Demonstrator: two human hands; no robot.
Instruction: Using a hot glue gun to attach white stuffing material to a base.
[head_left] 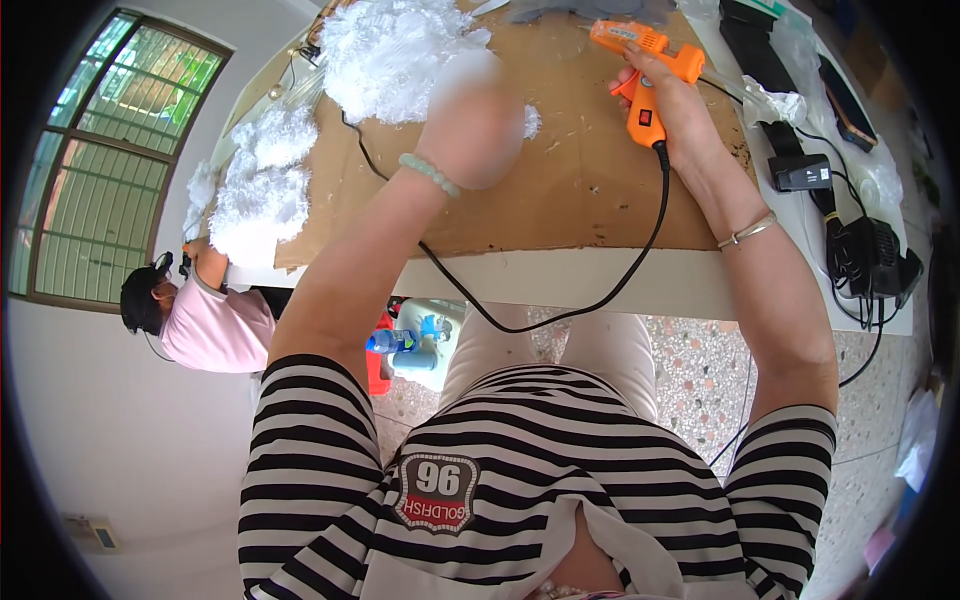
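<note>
My right hand (680,108) is closed round the handle of an orange hot glue gun (645,120), its nozzle pointing left over the brown cardboard (590,200). A black cord runs from the handle's base, loops below the table edge and comes back up to the left. Beside a big heap of white, shiny, fluffy pieces (380,60), my left hand (470,130) hovers over or rests on the cardboard; which one I cannot tell. Its fingers are smeared by blur, so anything in them is hidden. A small white scrap (532,122) shows just right of that hand.
More white fluffy pieces (262,195) lie at the table's left edge. Dark flat pieces (590,10) sit at the far edge. On the right are black adapters and cables (865,255) and a phone (848,105). A co-worker in pink (222,325) is at the left.
</note>
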